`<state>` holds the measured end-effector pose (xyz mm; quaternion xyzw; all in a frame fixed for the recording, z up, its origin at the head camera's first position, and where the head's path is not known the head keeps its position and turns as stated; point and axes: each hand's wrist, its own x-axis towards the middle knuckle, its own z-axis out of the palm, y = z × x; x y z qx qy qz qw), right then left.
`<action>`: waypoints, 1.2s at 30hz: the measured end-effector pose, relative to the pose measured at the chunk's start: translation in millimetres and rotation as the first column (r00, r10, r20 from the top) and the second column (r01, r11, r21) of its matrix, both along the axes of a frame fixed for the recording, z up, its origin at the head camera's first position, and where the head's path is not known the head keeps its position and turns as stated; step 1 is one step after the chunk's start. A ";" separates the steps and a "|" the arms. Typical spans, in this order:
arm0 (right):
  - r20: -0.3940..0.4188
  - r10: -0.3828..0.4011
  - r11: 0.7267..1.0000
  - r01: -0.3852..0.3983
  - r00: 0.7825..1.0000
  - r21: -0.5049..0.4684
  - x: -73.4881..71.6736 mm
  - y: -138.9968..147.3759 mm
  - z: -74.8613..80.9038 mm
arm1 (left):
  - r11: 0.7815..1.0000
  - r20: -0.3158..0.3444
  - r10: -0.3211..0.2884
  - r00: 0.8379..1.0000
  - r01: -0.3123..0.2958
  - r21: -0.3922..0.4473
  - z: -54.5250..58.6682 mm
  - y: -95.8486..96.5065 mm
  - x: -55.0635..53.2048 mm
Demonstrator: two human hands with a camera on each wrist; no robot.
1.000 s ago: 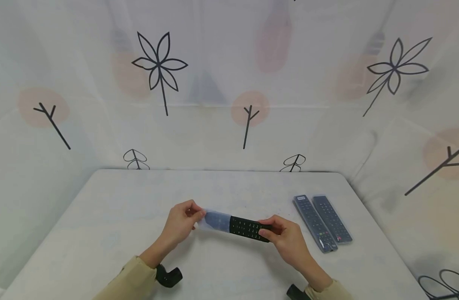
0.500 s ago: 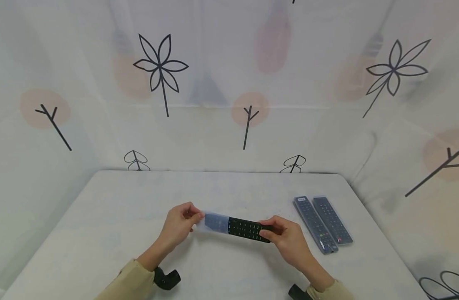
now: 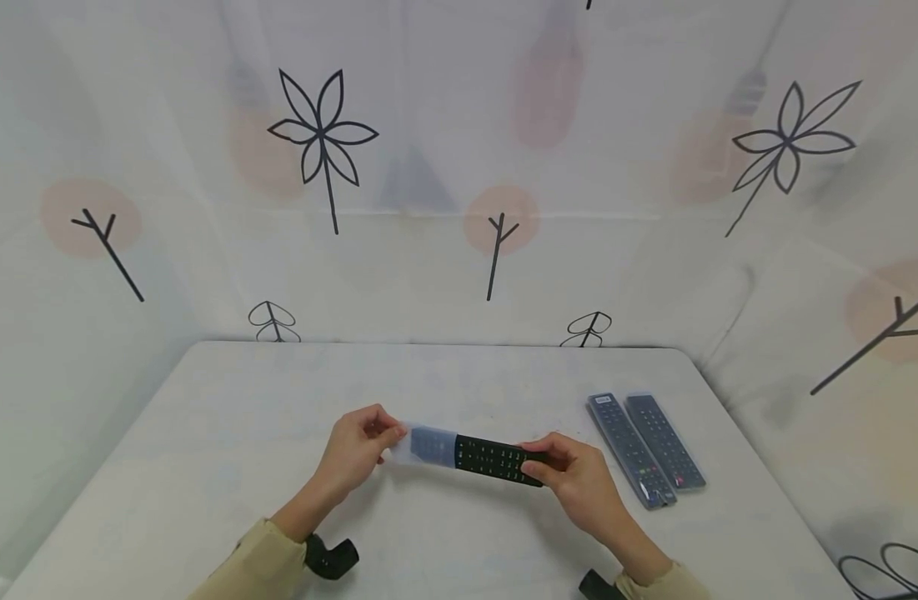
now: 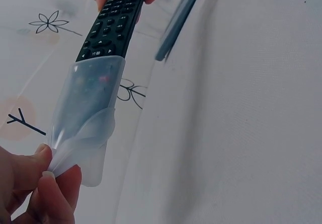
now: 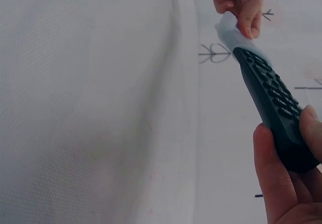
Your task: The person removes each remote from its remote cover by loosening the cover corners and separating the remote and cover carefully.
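Black remote control (image 3: 496,459) at lower centre of the head frame, held up over the pale tabletop (image 3: 278,400), lying slantwise with its right end lower. A translucent cover (image 3: 432,445) enclosed the left part only; the keypad on the right part was bare. Left hand (image 3: 357,445): thumb and fingers clamped on the cover's far end, pinching film and no remote. Right hand (image 3: 581,483): thumb and fingers clamped on the remote's bare end, thumb over the face. Step in hand, as I judged it: working the cover along the remote; on or off, this moment alone could not settle. The next move seemed to call for a firm hold on the hard body and a level, gentle pull on the film, lest it tear or the remote slip. Materials: cover thin, cloudy, bluish, soft enough to gather into a twisted fold by the left fingers, with a reddish button showing faintly through; its mouth sat flat and straight across the keys. Body matte and rigid, rounded at the end, small raised keys in rows with pale markings. At right of the head frame, a labelled remote (image 3: 629,450) and a shorter remote (image 3: 665,440) lay side by side, slanting, each with a bluish, film-like sheen; whether they touched I could not tell.
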<state>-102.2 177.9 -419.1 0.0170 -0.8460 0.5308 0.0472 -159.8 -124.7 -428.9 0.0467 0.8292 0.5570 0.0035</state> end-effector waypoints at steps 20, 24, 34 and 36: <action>-0.007 0.018 1.000 -0.018 1.000 0.005 1.7 4.4 -1.3 | 1.000 -0.002 -0.026 1.000 0.026 0.000 1.1 -5.5 -0.5; -0.009 0.034 0.999 -0.034 0.999 -0.005 2.4 6.3 -2.0 | 1.000 0.001 -0.030 1.000 0.030 0.005 0.7 -6.7 0.0; -0.026 0.035 0.999 -0.035 0.999 -0.014 4.0 8.5 -2.5 | 1.000 0.010 -0.019 1.000 0.019 -0.001 0.8 -8.9 0.3; -0.024 0.038 0.999 -0.038 0.999 -0.016 4.1 8.9 -2.7 | 1.000 0.011 -0.017 1.000 0.017 -0.004 0.2 -9.6 0.4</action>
